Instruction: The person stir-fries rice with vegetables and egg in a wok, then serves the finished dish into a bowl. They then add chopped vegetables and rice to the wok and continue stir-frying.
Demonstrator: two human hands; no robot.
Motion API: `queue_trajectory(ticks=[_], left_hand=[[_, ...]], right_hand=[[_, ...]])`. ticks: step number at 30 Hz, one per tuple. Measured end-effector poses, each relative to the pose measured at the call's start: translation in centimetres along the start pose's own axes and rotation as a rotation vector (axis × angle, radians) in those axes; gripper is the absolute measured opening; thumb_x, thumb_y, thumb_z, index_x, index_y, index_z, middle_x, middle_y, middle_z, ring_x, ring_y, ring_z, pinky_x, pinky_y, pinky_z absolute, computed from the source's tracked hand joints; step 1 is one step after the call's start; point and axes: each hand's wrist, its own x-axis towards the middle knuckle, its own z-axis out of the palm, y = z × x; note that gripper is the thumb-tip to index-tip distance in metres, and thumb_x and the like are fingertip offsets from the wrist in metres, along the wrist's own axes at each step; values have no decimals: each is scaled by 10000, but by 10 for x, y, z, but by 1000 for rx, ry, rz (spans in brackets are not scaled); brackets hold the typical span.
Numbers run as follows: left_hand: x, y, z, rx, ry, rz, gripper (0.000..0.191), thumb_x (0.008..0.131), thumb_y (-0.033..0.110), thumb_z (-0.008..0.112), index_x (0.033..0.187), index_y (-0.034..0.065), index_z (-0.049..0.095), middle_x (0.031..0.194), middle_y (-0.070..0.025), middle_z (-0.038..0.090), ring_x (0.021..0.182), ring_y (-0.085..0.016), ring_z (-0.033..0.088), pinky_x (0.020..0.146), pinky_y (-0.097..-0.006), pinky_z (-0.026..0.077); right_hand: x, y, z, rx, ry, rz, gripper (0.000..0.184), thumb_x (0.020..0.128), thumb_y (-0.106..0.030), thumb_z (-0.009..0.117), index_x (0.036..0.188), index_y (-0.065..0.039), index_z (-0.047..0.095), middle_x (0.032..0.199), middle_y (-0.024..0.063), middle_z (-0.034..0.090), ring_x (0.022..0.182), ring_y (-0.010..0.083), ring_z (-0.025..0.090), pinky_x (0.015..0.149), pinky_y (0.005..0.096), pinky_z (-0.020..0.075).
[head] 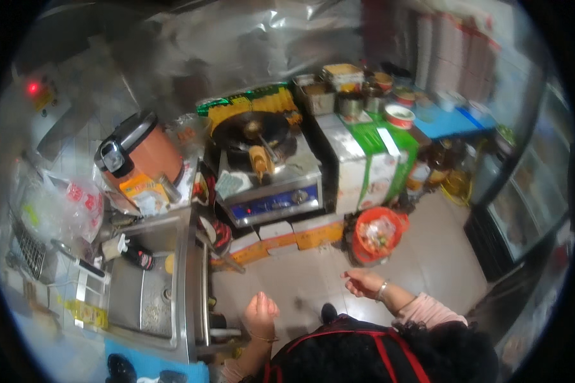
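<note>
My left hand [261, 313] is held above the floor, to the right of the steel sink unit [186, 292]. Its fingers are folded together, and I see nothing in them. My right hand [365, 284] is over the tiles, just below an orange-red plastic basket [406, 223] with waste in it. The fingers there are loosely curled and partly apart, with no object between them; the wrist wears a bracelet. Beyond both hands, a dark wok [230, 125] sits on a steel induction cooker [268, 189]. A ladle [253, 127] and a wooden-looking handle [259, 160] lie across it.
An orange-brown rice cooker [148, 155] stands left of the cooker. Right of it, a white and green box [364, 177] bears metal containers and a bowl [400, 117]. Oil bottles [438, 163] stand on the floor near a glass-door fridge [522, 191]. A dark bottle [138, 254] lies at the sink.
</note>
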Motion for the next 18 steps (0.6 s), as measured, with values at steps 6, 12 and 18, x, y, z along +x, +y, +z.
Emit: queue_trajectory(ticks=[6, 12, 18], left_hand=[[203, 11, 17, 347, 79, 63, 314, 859, 228, 357, 584, 77, 349, 468, -8, 329, 411, -99, 308, 405, -234, 303], [398, 22, -15, 46, 166, -70, 289, 843, 199, 377, 589, 61, 383, 474, -9, 355, 421, -97, 340, 427, -237, 330], [629, 43, -30, 724, 38, 279, 176, 817, 193, 441, 770, 29, 487, 599, -17, 457, 554, -82, 431, 519, -207, 362]], right_hand=[[231, -264, 35, -173, -56, -346, 233, 815, -273, 447, 975, -104, 441, 755, 37, 530, 602, 116, 508, 427, 230, 389], [423, -425, 102, -151, 42, -196, 253, 802, -270, 482, 966, -80, 451, 787, 100, 528, 617, 183, 530, 489, 308, 451], [564, -522, 150, 297, -195, 200, 209, 804, -228, 469, 763, -24, 493, 608, 59, 499, 484, 99, 473, 402, 201, 416]])
